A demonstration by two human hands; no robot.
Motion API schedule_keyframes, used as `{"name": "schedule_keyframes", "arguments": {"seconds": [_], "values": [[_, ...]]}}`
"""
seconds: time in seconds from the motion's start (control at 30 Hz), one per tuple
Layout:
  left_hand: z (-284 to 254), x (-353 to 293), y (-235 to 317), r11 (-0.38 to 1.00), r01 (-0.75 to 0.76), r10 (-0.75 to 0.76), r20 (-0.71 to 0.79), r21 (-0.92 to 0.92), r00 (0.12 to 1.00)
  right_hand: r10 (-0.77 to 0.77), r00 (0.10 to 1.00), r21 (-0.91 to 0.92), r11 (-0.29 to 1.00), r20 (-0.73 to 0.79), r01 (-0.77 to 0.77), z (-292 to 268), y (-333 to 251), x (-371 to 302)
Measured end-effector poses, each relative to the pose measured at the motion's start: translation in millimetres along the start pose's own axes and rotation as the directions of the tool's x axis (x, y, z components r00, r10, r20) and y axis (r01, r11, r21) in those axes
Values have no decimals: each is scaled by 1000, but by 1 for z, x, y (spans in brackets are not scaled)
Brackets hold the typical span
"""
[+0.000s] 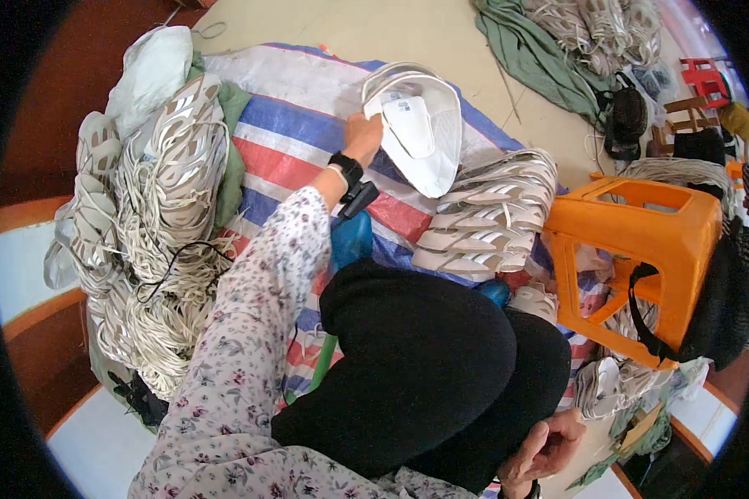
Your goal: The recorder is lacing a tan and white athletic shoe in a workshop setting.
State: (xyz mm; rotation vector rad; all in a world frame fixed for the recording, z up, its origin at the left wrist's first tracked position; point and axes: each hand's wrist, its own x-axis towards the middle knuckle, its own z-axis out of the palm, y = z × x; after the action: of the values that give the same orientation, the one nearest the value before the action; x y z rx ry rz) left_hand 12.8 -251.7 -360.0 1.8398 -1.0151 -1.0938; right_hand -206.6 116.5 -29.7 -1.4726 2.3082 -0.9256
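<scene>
My left hand (364, 137) reaches forward over the striped sheet and is closed on the near-left edge of a white shoe upper (447, 137). A white insole-shaped piece (409, 126) with a small printed mark lies inside it. Just right of this sits a row of overlapping beige-and-white shoe uppers (491, 218). My right hand (545, 449) rests low beside my right knee, fingers loosely bent and apart from the thumb, with nothing visible in it.
Bundles of laced shoe uppers (175, 166) are heaped at the left. An orange plastic stool (641, 208) stands at the right, with a black strap on it. A striped sheet (283, 125) covers the floor. More uppers (607, 33) and green cloth (528, 58) lie at the far right.
</scene>
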Motion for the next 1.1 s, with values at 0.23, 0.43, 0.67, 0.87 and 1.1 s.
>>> {"name": "schedule_keyframes", "arguments": {"seconds": [0.23,0.43,0.67,0.87,1.1], "values": [[-98,-55,116,721,173,129,375,-671,918,-92,993,146,984,-67,101,0,-2,-5],[-149,-187,227,585,284,347,550,-760,760,-147,987,274,949,-66,160,-8,4,-20],[-147,-330,258,676,-133,695,568,-724,441,-79,770,772,-12,633,-636,-43,17,-13],[-116,-358,254,-21,-973,822,550,-231,-148,-613,655,338,-562,443,-755,-47,70,-38],[-88,-269,184,686,-340,700,710,-643,72,-97,992,850,514,-76,115,-52,54,-64]]}}
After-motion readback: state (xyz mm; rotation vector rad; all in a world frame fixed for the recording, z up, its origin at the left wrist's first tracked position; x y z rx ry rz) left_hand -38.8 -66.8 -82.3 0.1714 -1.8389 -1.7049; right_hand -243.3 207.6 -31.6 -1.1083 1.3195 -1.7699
